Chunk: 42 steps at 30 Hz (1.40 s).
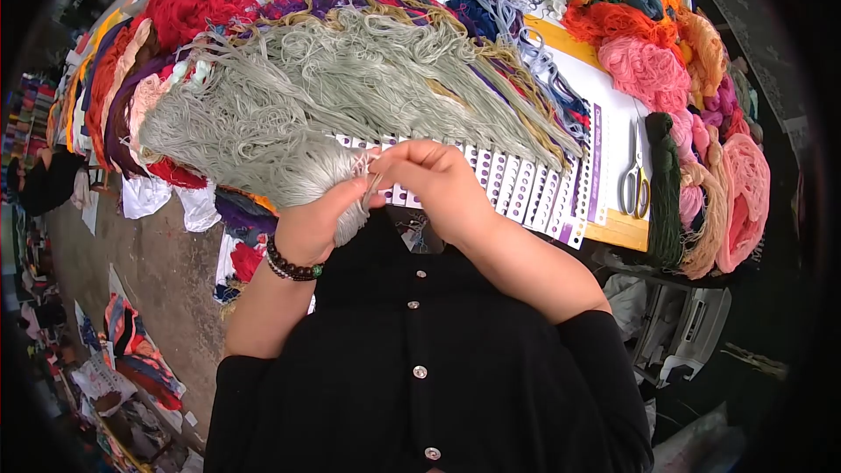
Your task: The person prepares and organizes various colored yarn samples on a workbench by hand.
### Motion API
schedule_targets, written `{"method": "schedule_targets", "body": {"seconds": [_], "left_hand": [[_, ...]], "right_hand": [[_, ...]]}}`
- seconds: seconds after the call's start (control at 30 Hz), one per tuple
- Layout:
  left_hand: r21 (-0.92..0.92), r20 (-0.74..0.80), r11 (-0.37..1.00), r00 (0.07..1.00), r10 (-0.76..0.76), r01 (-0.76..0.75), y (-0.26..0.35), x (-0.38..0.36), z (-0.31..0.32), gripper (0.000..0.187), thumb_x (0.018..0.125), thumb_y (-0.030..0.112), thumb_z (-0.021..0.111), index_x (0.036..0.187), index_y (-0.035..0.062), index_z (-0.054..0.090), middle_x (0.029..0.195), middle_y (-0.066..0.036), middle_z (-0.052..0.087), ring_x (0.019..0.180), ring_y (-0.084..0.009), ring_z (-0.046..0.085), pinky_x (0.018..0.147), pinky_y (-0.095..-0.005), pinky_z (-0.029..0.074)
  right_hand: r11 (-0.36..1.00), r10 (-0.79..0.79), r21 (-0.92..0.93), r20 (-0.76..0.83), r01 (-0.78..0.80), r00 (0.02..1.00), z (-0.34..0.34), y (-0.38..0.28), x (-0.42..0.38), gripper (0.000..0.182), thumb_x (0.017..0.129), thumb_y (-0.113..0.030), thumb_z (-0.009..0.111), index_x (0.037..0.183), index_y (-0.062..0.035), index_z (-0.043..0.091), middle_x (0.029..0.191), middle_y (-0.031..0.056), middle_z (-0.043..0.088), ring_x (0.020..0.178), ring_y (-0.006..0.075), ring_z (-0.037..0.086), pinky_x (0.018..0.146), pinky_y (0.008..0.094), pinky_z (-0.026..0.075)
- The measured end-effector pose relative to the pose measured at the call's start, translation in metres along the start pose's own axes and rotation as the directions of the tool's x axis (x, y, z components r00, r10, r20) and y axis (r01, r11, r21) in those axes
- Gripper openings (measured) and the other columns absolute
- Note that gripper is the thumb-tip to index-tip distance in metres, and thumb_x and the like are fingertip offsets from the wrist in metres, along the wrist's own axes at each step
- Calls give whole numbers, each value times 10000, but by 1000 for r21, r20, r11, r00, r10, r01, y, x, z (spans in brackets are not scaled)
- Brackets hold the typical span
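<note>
A large heap of grey-green thread (350,79) spreads over the table, its near end drawn into a thick bundle (308,177). Around that bundle my left hand (317,219) is wrapped, with a beaded bracelet at the wrist. My right hand (438,184) pinches thin strands at the bundle's end, its fingertips close to my left thumb. Under and beside the hands lie white punched cards (508,184) with purple marks in rows. The exact strands between my right fingertips are too small to make out.
Scissors (634,180) lie at the right on a yellow board (620,232). Pink thread (646,73), dark green thread (663,193) and orange thread hang or lie along the right edge. Red thread (201,0) is piled at the back left. A grey machine (688,328) stands low at the right.
</note>
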<state>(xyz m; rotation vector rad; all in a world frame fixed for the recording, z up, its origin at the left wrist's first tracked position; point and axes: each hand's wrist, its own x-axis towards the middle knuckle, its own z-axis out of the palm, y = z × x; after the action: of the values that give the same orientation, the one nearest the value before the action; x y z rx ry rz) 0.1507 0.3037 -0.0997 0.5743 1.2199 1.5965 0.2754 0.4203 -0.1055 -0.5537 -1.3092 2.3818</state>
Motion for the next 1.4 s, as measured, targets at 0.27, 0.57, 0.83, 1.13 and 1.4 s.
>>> {"method": "schedule_targets", "body": {"seconds": [0.27,0.57,0.83,1.13,1.4], "left_hand": [[19,34,1000,999,22,-22,-6,4,-10,344,847,63,525,1164,-68,533,1064,-132,618,970,-202,590,916,-342,417],[74,-7,993,996,89,-88,-3,3,2,329,811,-24,531,1137,-64,552,969,-102,637,802,-187,638,780,-304,499],[-281,39,944,981,190,-172,12,11,-29,339,844,106,541,1165,3,521,935,-119,612,957,-213,576,874,-364,476],[-514,-202,772,928,314,-373,122,16,-251,328,899,60,463,1225,47,502,867,-15,574,608,-77,458,607,-222,415],[81,-608,926,717,340,-369,102,42,-236,281,850,90,518,1125,41,559,1017,-36,611,591,-39,467,545,-191,432]], "right_hand": [[985,172,-14,-69,-173,983,2,-6,5,162,804,-142,640,868,6,653,702,18,611,631,86,543,678,216,443],[994,98,-50,-37,-100,994,2,0,7,114,820,-66,618,862,40,626,725,47,625,672,97,578,684,229,463],[947,-319,-36,-153,318,935,-17,-39,4,70,822,-81,551,848,-29,591,1010,94,594,953,191,532,844,302,425],[963,-271,-114,-356,246,894,-166,-135,-83,88,807,-133,532,781,-49,523,597,-39,389,531,85,353,503,222,273],[341,-745,-899,-436,-274,505,-221,-154,-93,171,810,-125,581,880,20,637,771,35,641,651,98,548,626,256,448]]}}
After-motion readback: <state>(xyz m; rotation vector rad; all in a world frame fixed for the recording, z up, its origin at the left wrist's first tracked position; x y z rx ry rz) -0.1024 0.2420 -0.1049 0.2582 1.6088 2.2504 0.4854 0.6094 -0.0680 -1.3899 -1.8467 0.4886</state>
